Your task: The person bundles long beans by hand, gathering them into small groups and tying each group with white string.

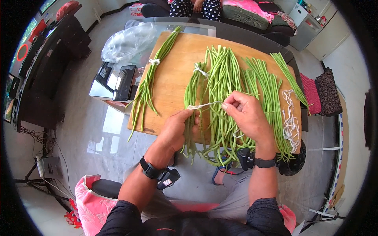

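Observation:
A wooden board (177, 74) carries bunches of long green beans. My left hand (178, 129) and my right hand (246, 114) hold a white string (202, 105) stretched between them over the middle bunch (222, 94); the left pinches one end, the right pinches the other. A bunch tied with a white string (151, 78) lies at the board's left. A second tied bunch (193, 90) lies right beside my left hand. Loose beans (267, 94) lie to the right. Both wrists wear black bands.
A pile of white strings (290, 122) lies at the board's right edge. A clear plastic bag (126, 43) and a dark device (125, 82) sit left of the board. A seated person in dotted trousers (195, 8) is on the sofa beyond. The floor is grey tile.

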